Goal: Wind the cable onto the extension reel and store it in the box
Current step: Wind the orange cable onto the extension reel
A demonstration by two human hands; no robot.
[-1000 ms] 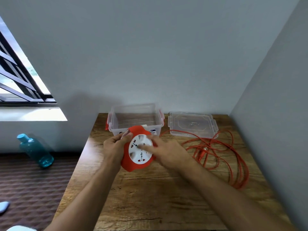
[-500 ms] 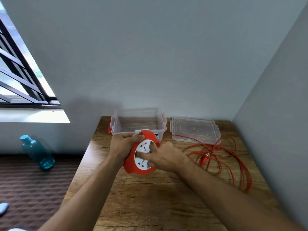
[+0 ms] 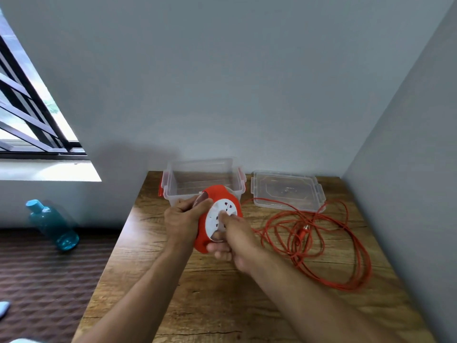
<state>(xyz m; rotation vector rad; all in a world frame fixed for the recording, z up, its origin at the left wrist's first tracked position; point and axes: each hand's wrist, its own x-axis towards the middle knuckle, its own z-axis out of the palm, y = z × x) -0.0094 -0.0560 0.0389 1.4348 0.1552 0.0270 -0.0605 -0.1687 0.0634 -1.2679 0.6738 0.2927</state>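
I hold an orange extension reel (image 3: 218, 194) with a white socket face upright above the wooden table (image 3: 222, 305). My left hand (image 3: 181, 220) grips its left rim, thumb on top. My right hand (image 3: 233, 240) has its forefinger pressed on the white face while the other fingers curl under the reel's lower edge. The orange cable (image 3: 321, 243) runs from the reel to a loose tangle on the table at the right, with its plug in the middle of the loops. The clear box (image 3: 173, 179) with orange clips stands open just behind the reel.
The box's clear lid (image 3: 286, 191) lies flat to the right of the box, near the back wall. A grey wall bounds the table on the right. On the floor at the left lies a teal bottle (image 3: 53, 225) below a barred window.
My right hand has slid down the white face, from a fingertip near the middle to a hold round the lower edge. The reel's face has turned and the view has shifted a little.
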